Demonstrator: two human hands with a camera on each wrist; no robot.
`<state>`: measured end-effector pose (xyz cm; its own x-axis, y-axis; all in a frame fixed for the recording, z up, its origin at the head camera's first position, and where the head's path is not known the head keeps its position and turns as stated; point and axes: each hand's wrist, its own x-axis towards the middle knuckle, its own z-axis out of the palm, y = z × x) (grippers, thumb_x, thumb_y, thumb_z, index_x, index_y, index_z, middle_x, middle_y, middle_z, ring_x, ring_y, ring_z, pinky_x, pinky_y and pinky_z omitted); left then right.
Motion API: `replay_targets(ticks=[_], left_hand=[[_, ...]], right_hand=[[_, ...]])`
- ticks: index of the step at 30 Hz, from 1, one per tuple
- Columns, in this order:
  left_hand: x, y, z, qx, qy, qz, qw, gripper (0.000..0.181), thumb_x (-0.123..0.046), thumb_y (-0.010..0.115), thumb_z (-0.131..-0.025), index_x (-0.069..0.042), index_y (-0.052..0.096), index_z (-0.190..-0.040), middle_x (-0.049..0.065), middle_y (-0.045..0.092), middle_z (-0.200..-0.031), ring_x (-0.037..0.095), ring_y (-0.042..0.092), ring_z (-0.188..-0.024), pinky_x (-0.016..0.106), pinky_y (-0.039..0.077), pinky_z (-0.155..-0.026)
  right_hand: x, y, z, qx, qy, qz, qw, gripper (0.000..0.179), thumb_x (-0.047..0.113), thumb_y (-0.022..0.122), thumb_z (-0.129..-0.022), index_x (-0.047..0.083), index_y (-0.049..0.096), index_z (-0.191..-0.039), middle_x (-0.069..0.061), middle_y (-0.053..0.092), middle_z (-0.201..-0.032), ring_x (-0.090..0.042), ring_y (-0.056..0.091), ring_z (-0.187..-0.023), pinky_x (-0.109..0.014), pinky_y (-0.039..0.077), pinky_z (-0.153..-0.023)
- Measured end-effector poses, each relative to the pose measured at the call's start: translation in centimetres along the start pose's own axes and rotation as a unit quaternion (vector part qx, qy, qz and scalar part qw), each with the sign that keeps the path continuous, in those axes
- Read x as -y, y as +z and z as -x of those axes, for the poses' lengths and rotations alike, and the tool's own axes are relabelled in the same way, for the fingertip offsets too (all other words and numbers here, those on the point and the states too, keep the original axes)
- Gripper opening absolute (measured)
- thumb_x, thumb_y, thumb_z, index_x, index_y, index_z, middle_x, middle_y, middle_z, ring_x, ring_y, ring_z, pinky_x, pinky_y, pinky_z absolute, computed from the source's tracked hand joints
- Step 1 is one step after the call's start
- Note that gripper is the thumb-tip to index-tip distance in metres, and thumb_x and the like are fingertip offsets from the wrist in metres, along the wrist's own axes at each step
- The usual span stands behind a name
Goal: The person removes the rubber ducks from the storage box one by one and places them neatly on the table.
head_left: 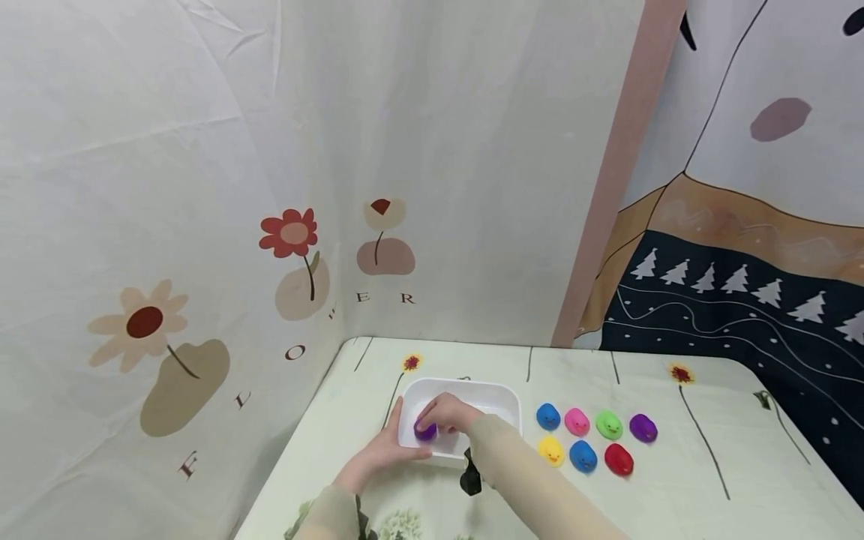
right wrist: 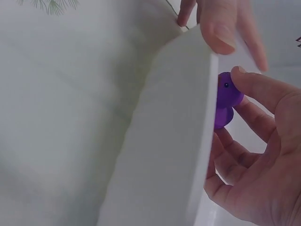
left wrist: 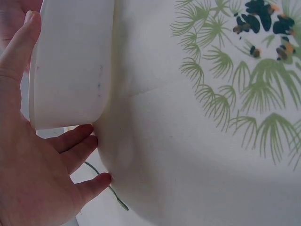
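Observation:
A white rectangular plastic tray (head_left: 502,391) stands on the table. My left hand (head_left: 385,452) holds its near left corner, thumb along the near rim and fingers about the left end. Inside the tray, at its left part, my right hand (head_left: 451,412) pinches a small purple toy duck (head_left: 425,430) between thumb and fingers. The right wrist view shows the duck's (right wrist: 228,96) rounded head and one black eye; the tray wall (right wrist: 160,136) hides part of it. Whether the duck touches the tray floor, I cannot tell.
Right of the tray lie several toy ducks in two rows: blue (head_left: 548,417), pink (head_left: 577,421), green (head_left: 609,425) and purple (head_left: 643,427) behind, yellow (head_left: 551,451), blue (head_left: 583,456) and red (head_left: 619,460) in front. A printed curtain (head_left: 459,165) hangs behind the table.

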<state>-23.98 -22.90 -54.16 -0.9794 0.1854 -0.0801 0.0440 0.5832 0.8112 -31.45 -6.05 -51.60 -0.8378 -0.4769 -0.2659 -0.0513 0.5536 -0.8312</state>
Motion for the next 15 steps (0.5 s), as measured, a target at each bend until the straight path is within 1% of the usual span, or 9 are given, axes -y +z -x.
replay_targets(ticks=[3, 6, 10, 15], left_hand=[[-0.1, -0.1, 0.0, 0.002, -0.005, -0.002, 1.0000, 0.129, -0.040, 0.084, -0.073, 0.002, -0.009, -0.152, 0.042, 0.026, -0.144, 0.054, 0.039, -0.127, 0.059, 0.034, -0.105], [-0.3, -0.1, 0.0, 0.002, -0.010, -0.003, 0.9999, 0.129, -0.040, 0.084, -0.073, 0.002, -0.009, -0.152, 0.042, 0.026, -0.144, 0.054, 0.039, -0.127, 0.060, 0.034, -0.104], [-0.4, -0.1, 0.0, 0.002, -0.010, -0.002, 0.9999, 0.128, -0.039, 0.084, -0.073, 0.002, -0.008, -0.152, 0.042, 0.026, -0.145, 0.054, 0.039, -0.127, 0.059, 0.034, -0.105], [-0.3, -0.2, -0.1, 0.000, -0.008, -0.004, 1.0000, 0.128, -0.039, 0.084, -0.073, 0.003, -0.007, -0.152, 0.042, 0.027, -0.144, 0.054, 0.040, -0.126, 0.059, 0.034, -0.104]], right_hand=[[-0.1, -0.5, -0.1, 0.003, 0.003, 0.002, 1.0000, 0.013, 0.016, 0.079, -0.078, 0.012, 0.077, -0.091, 0.002, 0.066, -0.077, -0.020, 0.057, -0.073, -0.032, 0.044, -0.061], [-0.2, -0.9, -0.1, 0.007, 0.002, -0.002, 1.0000, 0.011, 0.016, 0.078, -0.080, 0.013, 0.076, -0.090, 0.002, 0.067, -0.078, -0.023, 0.058, -0.077, -0.033, 0.044, -0.062], [-0.5, -1.2, 0.0, 0.014, -0.001, -0.007, 0.9999, 0.009, 0.016, 0.076, -0.081, 0.013, 0.076, -0.090, 0.003, 0.068, -0.078, -0.022, 0.058, -0.077, -0.031, 0.041, -0.060], [-1.0, -1.4, 0.0, 0.015, -0.001, -0.004, 0.9999, 0.009, 0.017, 0.077, -0.081, 0.014, 0.076, -0.090, 0.003, 0.067, -0.077, -0.017, 0.055, -0.072, -0.029, 0.040, -0.058]])
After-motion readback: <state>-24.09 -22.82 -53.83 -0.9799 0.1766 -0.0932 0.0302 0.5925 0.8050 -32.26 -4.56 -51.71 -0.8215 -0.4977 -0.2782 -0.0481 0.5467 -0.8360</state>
